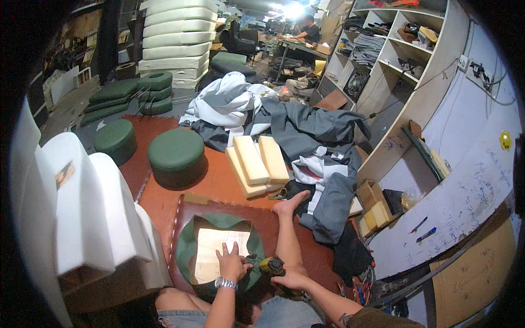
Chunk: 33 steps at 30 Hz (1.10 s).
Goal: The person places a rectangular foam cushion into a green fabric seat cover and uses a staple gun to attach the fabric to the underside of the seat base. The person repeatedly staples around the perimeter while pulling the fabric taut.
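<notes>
Within a round green cover (197, 264), whose raised edge surrounds a pale flat board (210, 246), my left hand (232, 263) lies with its fingers spread, some on the board and some at the cover's right edge. Just to the right, my right hand (290, 277) grips a yellow-and-black hand tool (272, 265), apparently a staple gun, whose head is near that edge. The cover rests on a dark red padded mat (191, 210), and my bare leg stretches forward beside it. The underside of the cover is hidden.
Green round stools (176, 157), yellow foam blocks (249, 158) and heaped grey and white fabric (306, 131) lie ahead. Tall white cushions (82, 208) border the left; shelving (383, 60) and scattered hand tools (361, 290) line the right. A person (309, 34) works at a far table.
</notes>
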{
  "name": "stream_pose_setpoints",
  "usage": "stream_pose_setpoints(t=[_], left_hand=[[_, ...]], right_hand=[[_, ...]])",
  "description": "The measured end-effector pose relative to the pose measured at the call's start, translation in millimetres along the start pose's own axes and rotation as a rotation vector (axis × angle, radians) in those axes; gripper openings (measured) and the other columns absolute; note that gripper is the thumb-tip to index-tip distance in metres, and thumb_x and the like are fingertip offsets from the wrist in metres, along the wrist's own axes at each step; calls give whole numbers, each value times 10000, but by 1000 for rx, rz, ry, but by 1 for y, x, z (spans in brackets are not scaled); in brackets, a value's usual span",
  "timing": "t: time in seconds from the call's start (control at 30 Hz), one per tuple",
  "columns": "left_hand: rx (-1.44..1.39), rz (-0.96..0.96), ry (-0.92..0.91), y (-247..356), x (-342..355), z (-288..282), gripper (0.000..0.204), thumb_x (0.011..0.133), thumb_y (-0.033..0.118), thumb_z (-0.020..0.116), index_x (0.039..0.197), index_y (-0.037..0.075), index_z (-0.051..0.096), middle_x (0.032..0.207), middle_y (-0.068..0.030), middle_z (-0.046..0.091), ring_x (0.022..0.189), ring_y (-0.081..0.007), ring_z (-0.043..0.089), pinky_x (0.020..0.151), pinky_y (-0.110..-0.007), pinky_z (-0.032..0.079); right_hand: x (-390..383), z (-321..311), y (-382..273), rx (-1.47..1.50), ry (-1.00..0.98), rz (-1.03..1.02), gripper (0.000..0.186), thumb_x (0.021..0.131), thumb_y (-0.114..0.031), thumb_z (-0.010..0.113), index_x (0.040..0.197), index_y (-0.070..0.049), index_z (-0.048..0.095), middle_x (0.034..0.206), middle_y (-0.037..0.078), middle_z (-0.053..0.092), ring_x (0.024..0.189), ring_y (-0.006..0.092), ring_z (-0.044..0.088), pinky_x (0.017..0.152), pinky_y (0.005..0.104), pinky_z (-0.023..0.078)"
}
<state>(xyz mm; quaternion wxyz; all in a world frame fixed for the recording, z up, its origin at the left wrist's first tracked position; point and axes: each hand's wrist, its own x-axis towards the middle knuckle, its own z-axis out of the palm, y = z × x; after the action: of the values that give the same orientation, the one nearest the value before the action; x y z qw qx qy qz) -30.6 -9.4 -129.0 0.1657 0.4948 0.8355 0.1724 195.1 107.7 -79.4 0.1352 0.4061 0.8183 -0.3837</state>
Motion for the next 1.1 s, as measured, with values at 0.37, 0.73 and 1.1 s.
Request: stream_pose_setpoints(t=[0.37,0.73,1.1], left_hand=[[35,-14,-72,0,4,-4,413,796,571,812,1058,256,854,1664,-110,397,1544,-482,262,1227,-701,178],[32,-49,-69,14,6,-13,407,788,549,828,1101,289,844,1680,-157,353,1527,-526,264,1198,-734,211],[89,3,10,11,4,-20,311,853,434,801,1034,186,850,1587,-127,488,1425,-461,456,1150,-676,343]], right_hand=[[12,12,17,242,-40,-76,305,925,-275,743,1104,-29,714,929,66,761,832,170,704,743,330,561],[4,4,11,237,-109,-55,567,924,-380,769,1335,-7,652,1211,128,737,1083,242,685,984,377,523],[-24,-40,-21,423,-97,-63,426,969,-307,749,1271,-11,702,1136,64,740,1040,169,668,951,346,530]])
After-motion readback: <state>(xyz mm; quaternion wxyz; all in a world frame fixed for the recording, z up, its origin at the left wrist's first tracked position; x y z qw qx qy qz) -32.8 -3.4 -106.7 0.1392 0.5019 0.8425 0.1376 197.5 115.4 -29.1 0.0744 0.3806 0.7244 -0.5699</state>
